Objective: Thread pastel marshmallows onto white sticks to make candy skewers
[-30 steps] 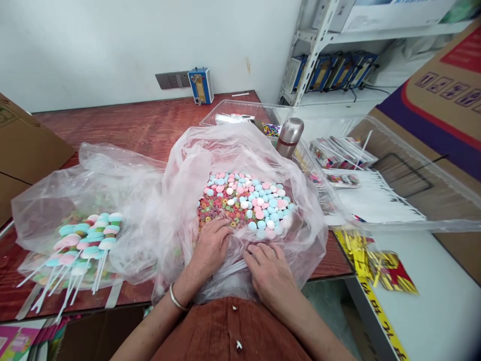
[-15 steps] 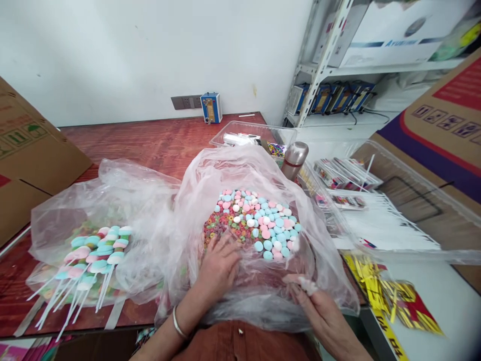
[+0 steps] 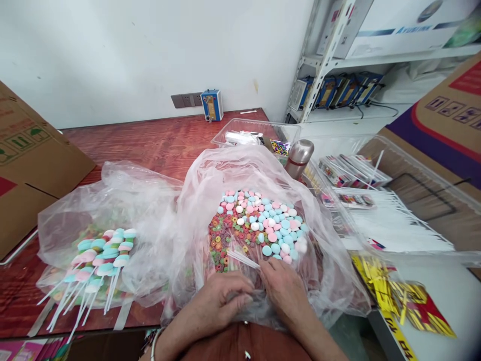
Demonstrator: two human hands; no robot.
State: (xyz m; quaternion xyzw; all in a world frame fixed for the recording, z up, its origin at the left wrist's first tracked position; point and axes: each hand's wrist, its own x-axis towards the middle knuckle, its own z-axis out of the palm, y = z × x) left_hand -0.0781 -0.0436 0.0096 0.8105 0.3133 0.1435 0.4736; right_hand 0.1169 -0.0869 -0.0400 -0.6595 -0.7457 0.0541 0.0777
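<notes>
A big clear plastic bag lies open in front of me, holding pastel pink, blue and white round sweets and small coloured ring sweets. My right hand rests on the bag's near edge and pinches the end of a thin white stick that lies over the ring sweets. My left hand sits right beside it, fingers curled together on the plastic. What is inside those fingers is hidden.
Finished sweet skewers lie on a second plastic bag at the left. A cardboard box stands at far left. At the right are a steel flask, a clear tray of white sticks, yellow ties and a metal shelf.
My right hand has come back from the bag's right edge to the middle and now pinches a white stick. My left hand has drawn back from the sweets and curled up next to it.
</notes>
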